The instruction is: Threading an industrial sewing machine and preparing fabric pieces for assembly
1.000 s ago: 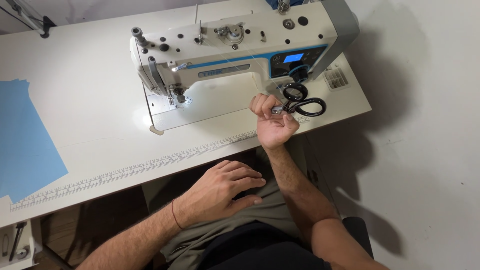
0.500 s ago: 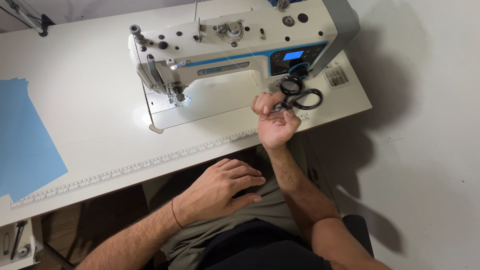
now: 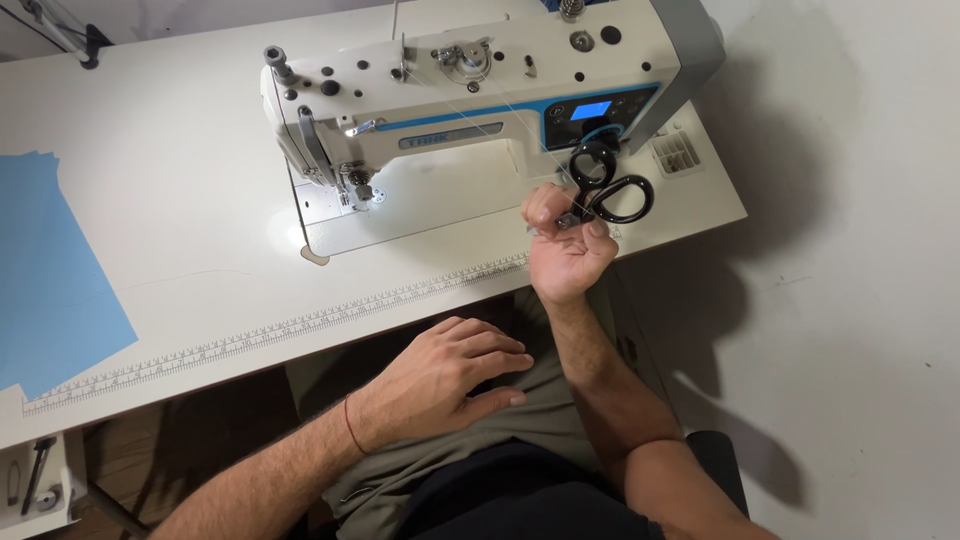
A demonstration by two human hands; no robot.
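Observation:
My right hand (image 3: 563, 250) is raised over the table's front edge, its fingers closed on the blades of black-handled scissors (image 3: 607, 188). The scissor loops point up toward the blue panel of the white sewing machine (image 3: 470, 80). A thin thread runs from the machine's top down toward that hand. My left hand (image 3: 445, 375) rests flat on my lap, on olive-green cloth, fingers spread and holding nothing.
The white table (image 3: 170, 230) has a ruler strip (image 3: 280, 335) along its front edge. Blue fabric (image 3: 50, 270) lies at the far left. A small tray (image 3: 30, 485) with tools hangs at the lower left. Grey floor (image 3: 850, 300) is on the right.
My right hand has lifted the scissors slightly and turned them, so the handles now sit nearer the machine's panel. The left hand has stayed on my lap.

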